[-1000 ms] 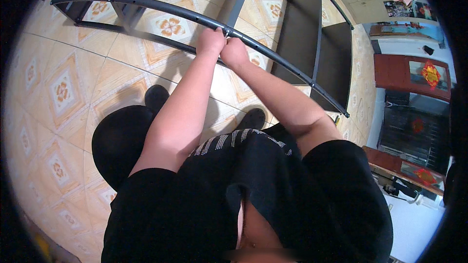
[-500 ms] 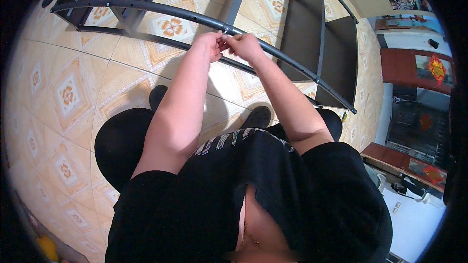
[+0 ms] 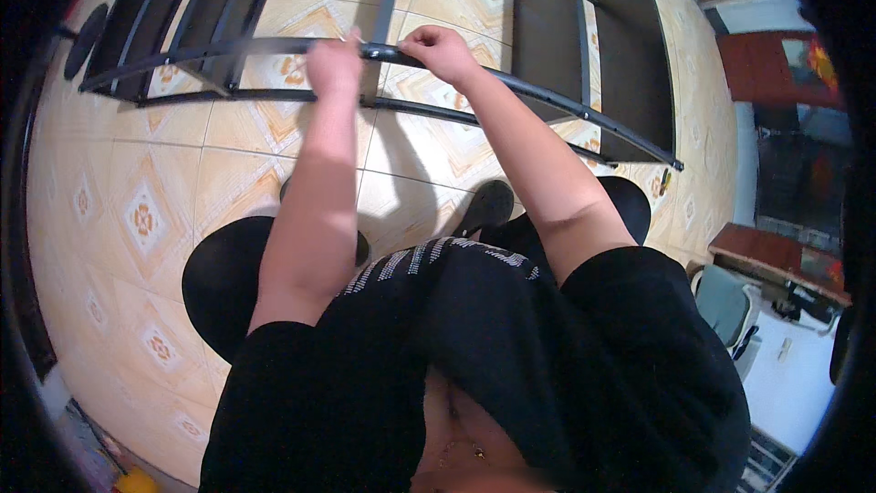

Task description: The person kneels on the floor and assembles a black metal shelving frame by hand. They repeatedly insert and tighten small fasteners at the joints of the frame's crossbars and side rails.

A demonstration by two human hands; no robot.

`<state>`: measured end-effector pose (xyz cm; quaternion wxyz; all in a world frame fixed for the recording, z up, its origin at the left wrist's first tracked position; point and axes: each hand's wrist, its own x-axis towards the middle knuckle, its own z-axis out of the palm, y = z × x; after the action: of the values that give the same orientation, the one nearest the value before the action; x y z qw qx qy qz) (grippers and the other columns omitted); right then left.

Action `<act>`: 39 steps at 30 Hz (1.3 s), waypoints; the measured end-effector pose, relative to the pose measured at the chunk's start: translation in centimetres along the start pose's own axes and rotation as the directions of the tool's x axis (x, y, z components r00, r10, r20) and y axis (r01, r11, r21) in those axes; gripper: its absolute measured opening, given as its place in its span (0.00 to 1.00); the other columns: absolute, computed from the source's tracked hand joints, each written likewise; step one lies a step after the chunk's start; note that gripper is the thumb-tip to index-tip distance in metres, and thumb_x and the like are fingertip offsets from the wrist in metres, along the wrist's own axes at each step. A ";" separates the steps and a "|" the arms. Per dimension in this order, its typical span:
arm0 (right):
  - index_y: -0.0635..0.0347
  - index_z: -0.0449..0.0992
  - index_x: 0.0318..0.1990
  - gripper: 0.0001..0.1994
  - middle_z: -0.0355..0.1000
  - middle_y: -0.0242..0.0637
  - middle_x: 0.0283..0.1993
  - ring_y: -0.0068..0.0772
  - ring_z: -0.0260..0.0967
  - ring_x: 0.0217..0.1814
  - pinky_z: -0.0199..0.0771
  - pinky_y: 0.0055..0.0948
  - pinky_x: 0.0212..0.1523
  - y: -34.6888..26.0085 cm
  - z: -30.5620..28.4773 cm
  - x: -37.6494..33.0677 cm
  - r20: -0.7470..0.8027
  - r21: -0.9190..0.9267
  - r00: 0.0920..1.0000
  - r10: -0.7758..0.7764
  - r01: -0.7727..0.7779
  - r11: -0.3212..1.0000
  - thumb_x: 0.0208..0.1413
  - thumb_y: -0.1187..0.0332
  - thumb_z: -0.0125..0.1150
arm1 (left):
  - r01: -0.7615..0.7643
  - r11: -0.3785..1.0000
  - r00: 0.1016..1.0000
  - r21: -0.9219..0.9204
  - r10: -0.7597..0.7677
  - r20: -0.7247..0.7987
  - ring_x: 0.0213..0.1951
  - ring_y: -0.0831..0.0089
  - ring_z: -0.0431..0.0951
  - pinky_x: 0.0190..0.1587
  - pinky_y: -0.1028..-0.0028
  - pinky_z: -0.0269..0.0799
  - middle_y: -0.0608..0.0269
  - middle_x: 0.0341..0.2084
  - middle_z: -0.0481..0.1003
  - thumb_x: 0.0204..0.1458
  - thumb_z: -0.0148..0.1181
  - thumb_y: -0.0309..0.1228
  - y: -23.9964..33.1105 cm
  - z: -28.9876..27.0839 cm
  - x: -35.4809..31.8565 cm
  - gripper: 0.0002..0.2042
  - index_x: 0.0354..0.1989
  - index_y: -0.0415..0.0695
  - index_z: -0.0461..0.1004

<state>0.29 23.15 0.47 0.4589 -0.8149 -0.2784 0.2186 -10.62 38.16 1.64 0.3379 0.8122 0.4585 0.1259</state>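
A black metal shelf frame lies on its side on the floor in front of me, with dark shelf boards set between its rails. My left hand is at the near rail, left of a joint with a crossbar; motion smears its fingers. To the right of that joint, my right hand is closed, its thumb and fingertips pressed together at the rail. Whatever may be between those fingertips is too small to make out. The near rail shows between the two hands.
Patterned tiles cover the floor. My dark shoe stands close to the frame's near side. A small yellow and black object lies by the frame's right end. At the right are a grey-green chair and a white tabletop.
My hands were together at the rail's joint; now they are apart, the left one moved leftward along the rail. My view has shifted, so the frame sits a little higher and more level.
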 end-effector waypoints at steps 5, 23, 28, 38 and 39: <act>0.60 0.78 0.30 0.11 0.74 0.31 0.26 0.20 0.67 0.28 0.69 0.23 0.33 -0.6 0.2 -0.1 0.033 0.009 0.999 -0.006 0.006 1.000 0.48 0.61 0.65 | -0.171 0.984 0.977 0.053 0.176 -0.117 0.33 0.53 0.78 0.38 0.61 0.71 0.48 0.26 0.77 0.46 0.63 0.43 2.4 -1.7 0.5 0.16 0.28 0.40 0.76; 0.60 0.79 0.35 0.10 0.76 0.33 0.30 0.24 0.71 0.31 0.71 0.25 0.36 0.0 -0.4 -0.4 0.033 0.246 0.997 -0.069 0.059 0.967 0.50 0.64 0.63 | 0.279 0.838 0.936 -0.469 -0.127 0.329 0.27 0.81 0.75 0.25 0.81 0.66 0.68 0.25 0.76 0.58 0.54 0.39 -3.1 -0.3 -2.4 0.11 0.30 0.45 0.71; 0.61 0.79 0.35 0.10 0.76 0.34 0.30 0.24 0.71 0.31 0.72 0.25 0.36 0.4 -0.1 -0.3 0.003 0.168 0.993 -0.115 0.112 0.979 0.51 0.64 0.63 | 0.197 0.908 0.960 -0.371 -0.103 0.259 0.25 0.80 0.75 0.23 0.80 0.65 0.67 0.24 0.76 0.58 0.54 0.39 -1.6 -0.2 -2.2 0.12 0.29 0.44 0.70; 0.60 0.79 0.35 0.10 0.76 0.34 0.30 0.24 0.71 0.31 0.72 0.25 0.37 0.3 0.1 -0.4 -0.006 0.109 0.993 -0.117 0.117 0.987 0.51 0.63 0.63 | 0.012 0.999 0.983 -0.047 -0.003 0.185 0.24 0.77 0.76 0.24 0.76 0.68 0.63 0.23 0.77 0.56 0.56 0.38 -1.6 0.0 0.0 0.14 0.26 0.39 0.72; 0.60 0.79 0.35 0.10 0.76 0.34 0.30 0.24 0.71 0.31 0.72 0.25 0.36 0.4 0.0 -0.3 -0.008 0.116 0.992 -0.122 0.122 0.986 0.51 0.63 0.63 | 0.018 1.000 0.983 -0.022 -0.014 0.185 0.24 0.77 0.76 0.25 0.76 0.69 0.62 0.22 0.77 0.56 0.56 0.38 -1.2 -0.1 -0.1 0.14 0.26 0.39 0.73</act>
<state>0.14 22.82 0.15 0.5183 -0.7682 -0.3146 0.2056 -11.51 38.55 0.90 0.3897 0.8126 0.4301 0.0529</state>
